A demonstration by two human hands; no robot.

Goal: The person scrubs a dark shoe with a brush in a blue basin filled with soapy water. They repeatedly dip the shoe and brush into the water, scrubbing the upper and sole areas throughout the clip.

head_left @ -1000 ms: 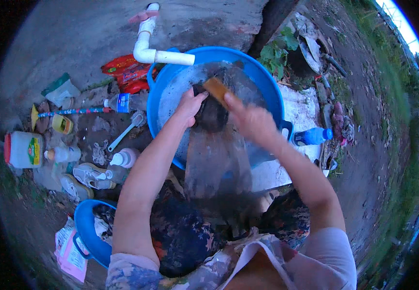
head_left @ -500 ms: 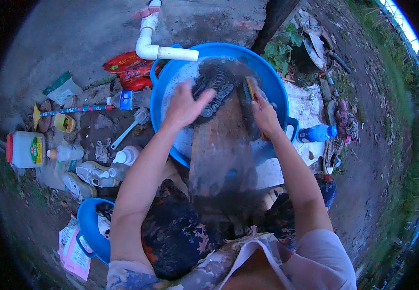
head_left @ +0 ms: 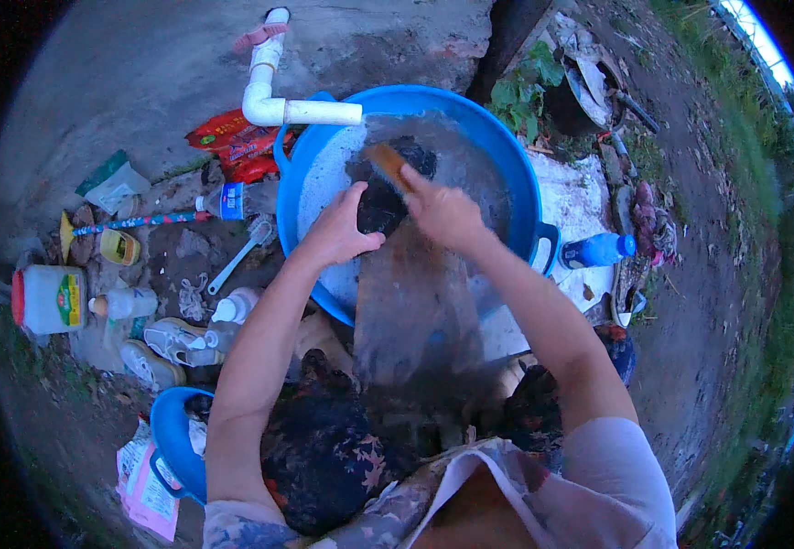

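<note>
A large blue tub (head_left: 520, 174) of murky, sudsy water stands before me, with a wooden board (head_left: 410, 306) sloping into it. On the board's upper end lies a dark, wet shoe (head_left: 380, 209), partly hidden by my hands. My left hand (head_left: 337, 227) grips its near left side, fingers and thumb around it. My right hand (head_left: 444, 215) is closed on a wooden scrubbing brush (head_left: 389, 168), which lies slanted across the shoe's upper part. The bristles are hidden beneath the brush's back.
A white pipe (head_left: 314, 112) with a tap juts over the tub's far left rim. At left are bottles, a long-handled white brush (head_left: 237, 256), pale shoes (head_left: 172, 340) and a smaller blue basin (head_left: 172, 439). A blue bottle (head_left: 596, 251) lies at right.
My right hand has swung left with the brush from the tub's right side onto the shoe. My left hand, spread and blurred before, has come down onto the shoe.
</note>
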